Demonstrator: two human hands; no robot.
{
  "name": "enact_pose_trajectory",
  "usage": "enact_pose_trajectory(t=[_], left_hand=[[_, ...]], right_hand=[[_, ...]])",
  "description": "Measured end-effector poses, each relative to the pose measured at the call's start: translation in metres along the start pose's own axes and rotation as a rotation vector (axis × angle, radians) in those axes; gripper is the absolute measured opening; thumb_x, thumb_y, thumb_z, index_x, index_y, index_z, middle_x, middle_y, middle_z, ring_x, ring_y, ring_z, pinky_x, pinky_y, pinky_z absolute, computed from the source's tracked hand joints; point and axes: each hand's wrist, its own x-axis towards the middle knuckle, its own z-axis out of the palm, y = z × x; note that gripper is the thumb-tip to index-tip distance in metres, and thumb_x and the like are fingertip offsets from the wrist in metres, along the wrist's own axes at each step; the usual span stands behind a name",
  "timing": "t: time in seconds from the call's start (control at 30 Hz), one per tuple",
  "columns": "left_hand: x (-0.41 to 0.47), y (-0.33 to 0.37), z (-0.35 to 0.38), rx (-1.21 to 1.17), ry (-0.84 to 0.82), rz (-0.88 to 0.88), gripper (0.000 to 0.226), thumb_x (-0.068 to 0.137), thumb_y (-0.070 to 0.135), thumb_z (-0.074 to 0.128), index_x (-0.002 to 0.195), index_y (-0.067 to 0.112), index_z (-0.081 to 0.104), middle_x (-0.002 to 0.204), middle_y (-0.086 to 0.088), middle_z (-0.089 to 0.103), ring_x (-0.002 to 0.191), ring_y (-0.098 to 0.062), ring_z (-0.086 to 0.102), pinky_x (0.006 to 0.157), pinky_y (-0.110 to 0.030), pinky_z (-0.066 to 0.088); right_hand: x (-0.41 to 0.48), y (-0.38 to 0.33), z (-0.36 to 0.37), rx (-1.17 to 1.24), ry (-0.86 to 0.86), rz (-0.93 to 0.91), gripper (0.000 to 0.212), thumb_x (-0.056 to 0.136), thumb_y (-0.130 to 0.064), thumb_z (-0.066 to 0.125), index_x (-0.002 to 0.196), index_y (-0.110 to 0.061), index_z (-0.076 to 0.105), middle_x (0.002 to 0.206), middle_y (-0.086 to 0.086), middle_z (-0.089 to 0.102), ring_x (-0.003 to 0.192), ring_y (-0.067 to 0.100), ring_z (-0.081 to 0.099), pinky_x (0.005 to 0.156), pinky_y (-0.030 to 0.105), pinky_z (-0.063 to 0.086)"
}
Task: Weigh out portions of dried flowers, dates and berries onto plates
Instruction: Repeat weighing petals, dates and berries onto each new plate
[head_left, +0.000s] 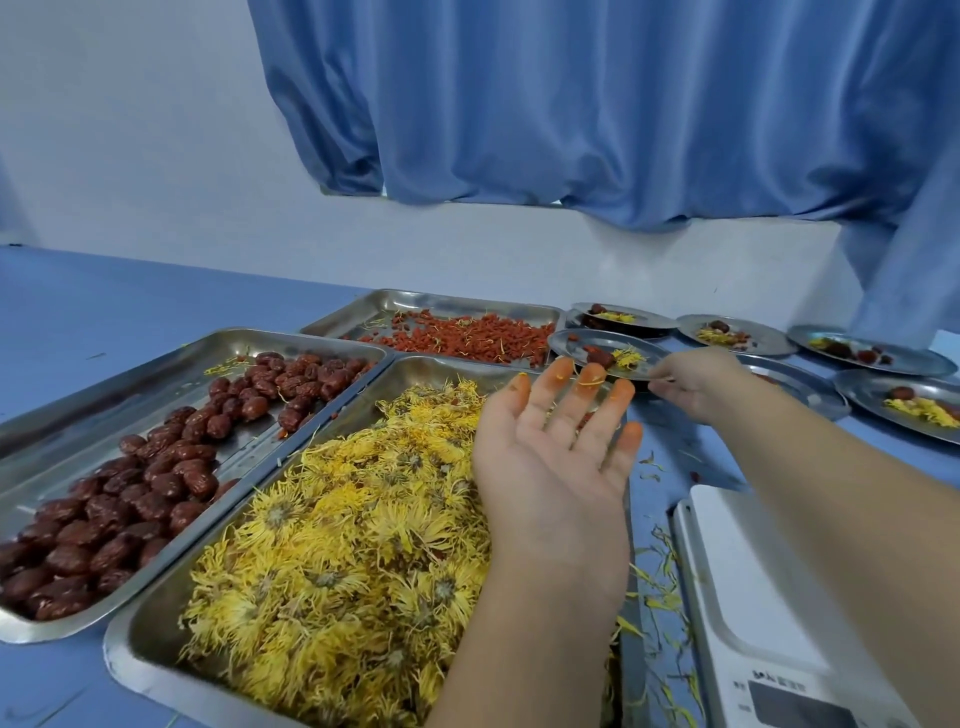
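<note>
Just right of the flower tray (156, 642), at the near edge of the table (104, 301), sits a white scale (753, 597), with loose yellow petals scattered between the two. The tray is heaped with dried yellow flowers (337, 545).

The left hand (556, 452) hovers over the tray's far right corner. Its fingers (563, 384) are straight and spread, holding nothing, and the tips are stained orange with a few petals stuck to them. Just past that corner the right hand (696, 382) pinches the near rim of a plate (566, 340). The plate carries a date and a small tuft of flowers, and a few red bits that may be berries. The hands are close but apart.

Left of the flower tray and touching it, the date tray (31, 629) holds dates (130, 504) piled mostly toward its near end. Behind the flower tray, the berry tray (363, 306) has red berries (467, 338) spread thin along its near and right parts.

Beyond the flower tray to the right, more plates (769, 340) lie on the table, most with a date and some yellow flowers. One of them is stacked on another behind the held plate. Farthest back, a blue curtain (571, 104) hangs against a white wall.
</note>
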Motion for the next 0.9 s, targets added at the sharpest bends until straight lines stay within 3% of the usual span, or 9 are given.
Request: enact_pose_trajectory(t=[0.13, 0.23, 0.33, 0.5, 0.57, 0.7, 0.77, 0.83, 0.9], left_hand=[[0.002, 0.000, -0.001, 0.172, -0.007, -0.058, 0.035, 0.094, 0.039, 0.047, 0.103, 0.014, 0.070, 0.102, -0.008, 0.075, 0.096, -0.027, 0.072, 0.094, -0.043, 0.050], [0.003, -0.002, -0.003, 0.410, -0.078, -0.182, 0.030, 0.094, 0.037, 0.046, 0.098, 0.019, 0.070, 0.101, -0.004, 0.076, 0.101, -0.027, 0.070, 0.086, -0.040, 0.050], [0.002, -0.006, -0.002, 0.537, -0.144, -0.235, 0.028, 0.095, 0.035, 0.045, 0.098, 0.021, 0.069, 0.102, -0.002, 0.076, 0.101, -0.025, 0.070, 0.078, -0.037, 0.050], [0.000, -0.011, 0.002, 0.687, -0.145, -0.217, 0.027, 0.096, 0.031, 0.043, 0.102, 0.020, 0.067, 0.102, -0.002, 0.076, 0.103, -0.026, 0.069, 0.076, -0.037, 0.049], [-0.002, -0.012, 0.003, 0.743, -0.139, -0.203, 0.027, 0.097, 0.031, 0.042, 0.104, 0.020, 0.066, 0.101, -0.001, 0.076, 0.106, -0.026, 0.067, 0.078, -0.038, 0.048], [-0.006, -0.014, 0.005, 0.810, -0.136, -0.193, 0.028, 0.098, 0.030, 0.043, 0.108, 0.019, 0.066, 0.102, -0.001, 0.076, 0.103, -0.025, 0.069, 0.080, -0.039, 0.048], [-0.007, -0.015, 0.006, 0.849, -0.151, -0.188, 0.027, 0.096, 0.029, 0.045, 0.108, 0.019, 0.067, 0.100, -0.001, 0.076, 0.100, -0.025, 0.070, 0.079, -0.038, 0.048], [-0.008, -0.019, 0.007, 0.886, -0.163, -0.180, 0.025, 0.095, 0.029, 0.046, 0.105, 0.019, 0.068, 0.097, -0.001, 0.075, 0.097, -0.025, 0.071, 0.078, -0.038, 0.047], [-0.009, -0.023, 0.007, 0.921, -0.170, -0.173, 0.025, 0.095, 0.029, 0.047, 0.103, 0.019, 0.069, 0.095, -0.002, 0.075, 0.093, -0.024, 0.071, 0.078, -0.038, 0.047]], right_hand=[[-0.025, -0.006, -0.015, -0.068, -0.078, -0.082, 0.011, 0.082, 0.006, 0.065, 0.078, -0.003, 0.060, 0.097, 0.016, 0.059, 0.078, 0.023, 0.063, 0.068, 0.030, 0.059], [-0.059, -0.011, -0.035, 0.008, -0.176, -0.091, 0.008, 0.085, 0.001, 0.062, 0.090, -0.002, 0.057, 0.090, 0.015, 0.058, 0.067, 0.022, 0.060, 0.062, 0.029, 0.055], [-0.100, -0.011, -0.065, -0.066, -0.204, -0.158, 0.016, 0.088, -0.005, 0.061, 0.104, -0.003, 0.057, 0.096, 0.013, 0.061, 0.074, 0.023, 0.065, 0.061, 0.028, 0.053], [-0.169, 0.010, -0.141, -0.604, -0.021, -0.631, 0.016, 0.085, -0.017, 0.065, 0.100, -0.021, 0.060, 0.094, -0.011, 0.063, 0.080, 0.006, 0.062, 0.069, 0.025, 0.046], [-0.189, 0.023, -0.172, -0.725, -0.001, -0.735, 0.017, 0.084, -0.020, 0.066, 0.098, -0.029, 0.059, 0.097, -0.018, 0.061, 0.081, -0.003, 0.059, 0.073, 0.025, 0.043], [-0.208, 0.049, -0.225, -0.869, 0.080, -0.785, 0.022, 0.083, -0.023, 0.065, 0.102, -0.032, 0.058, 0.099, -0.015, 0.062, 0.086, 0.000, 0.060, 0.076, 0.027, 0.046], [-0.205, 0.061, -0.245, -1.030, 0.166, -0.811, 0.030, 0.084, -0.022, 0.065, 0.113, -0.022, 0.058, 0.112, -0.004, 0.062, 0.100, 0.016, 0.060, 0.083, 0.034, 0.047], [-0.201, 0.071, -0.259, -1.107, 0.183, -0.722, 0.039, 0.086, -0.028, 0.064, 0.123, -0.018, 0.056, 0.126, 0.000, 0.058, 0.115, 0.022, 0.055, 0.092, 0.036, 0.045], [-0.199, 0.077, -0.267, -1.117, 0.159, -0.621, 0.049, 0.086, -0.037, 0.063, 0.130, -0.020, 0.051, 0.135, -0.003, 0.053, 0.122, 0.017, 0.049, 0.094, 0.029, 0.040]])
